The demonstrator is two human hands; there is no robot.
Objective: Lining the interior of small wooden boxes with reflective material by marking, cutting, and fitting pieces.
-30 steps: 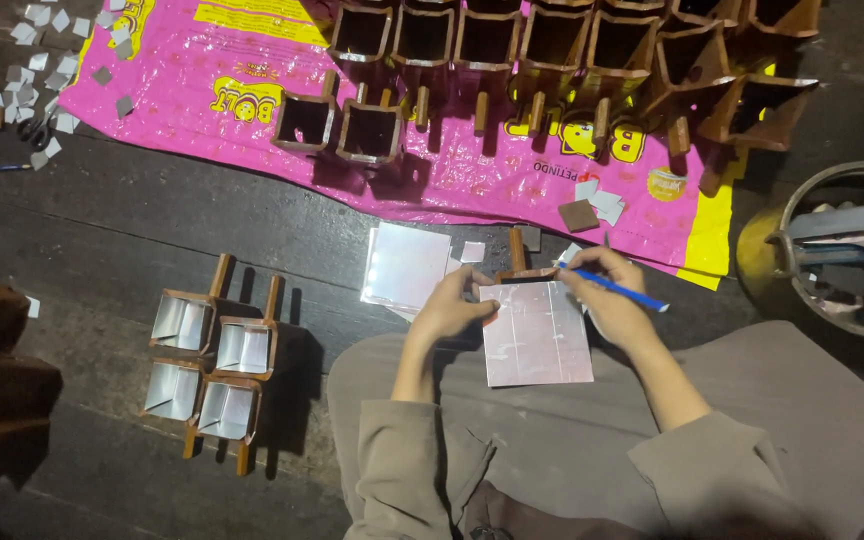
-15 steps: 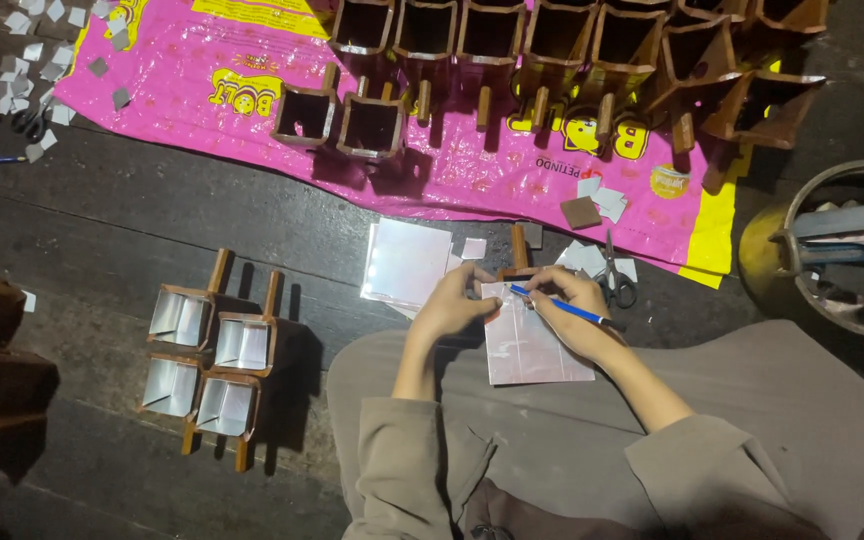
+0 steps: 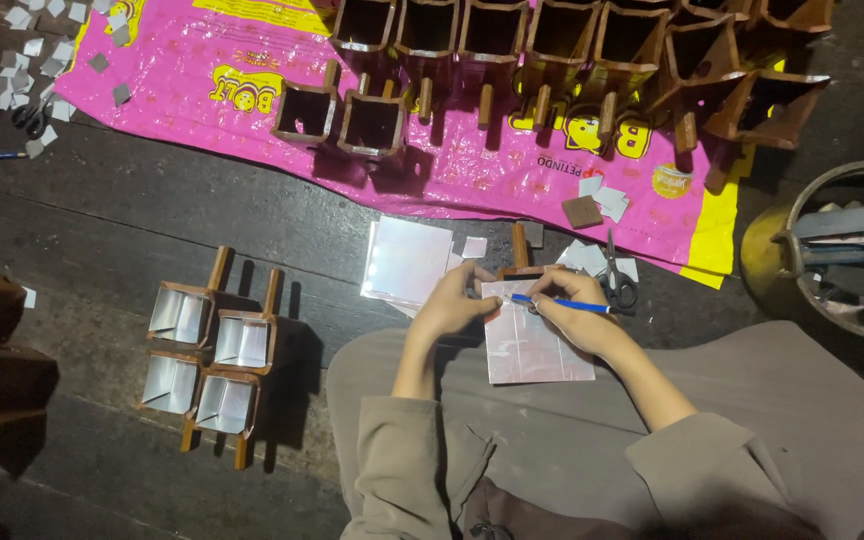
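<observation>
- Hands first: we sit on the dark plank floor (image 3: pixel 152 220) and work over a pale reflective sheet (image 3: pixel 537 350) that lies across our lap cloth (image 3: pixel 752 420)
- Our right hand (image 3: pixel 577 315) is clenched in a writing grip on a blue pen (image 3: pixel 557 303); the pen's long axis runs from about 3 o'clock to 9 o'clock, tip toward 9, resting at the sheet's top edge
- Our left hand (image 3: pixel 452 305) presses down at the sheet's top left corner, fingers curled; whether it pinches the edge or only pins it flat, we cannot tell
- A small wooden block (image 3: pixel 522 262) sits touching the sheet's top edge at 12 o'clock, between the two hands; it looks to us like the guide for a line
- The sheet stretches from the hands toward 6 o'clock, so the pen tip meets it at its far edge; the right hand is the nearer to the tip, the left just beside it at 9
- A second, larger sheet (image 3: pixel 407 262) lies on the floor at 10 o'clock of the left hand
- Scissors (image 3: pixel 617 280) lie at 1 o'clock of the right hand, among small cut squares
- Four lined wooden boxes (image 3: pixel 207 355) with handles stand well apart at 9 o'clock; unlined ones crowd a pink plastic mat (image 3: pixel 202 60) at 12
</observation>
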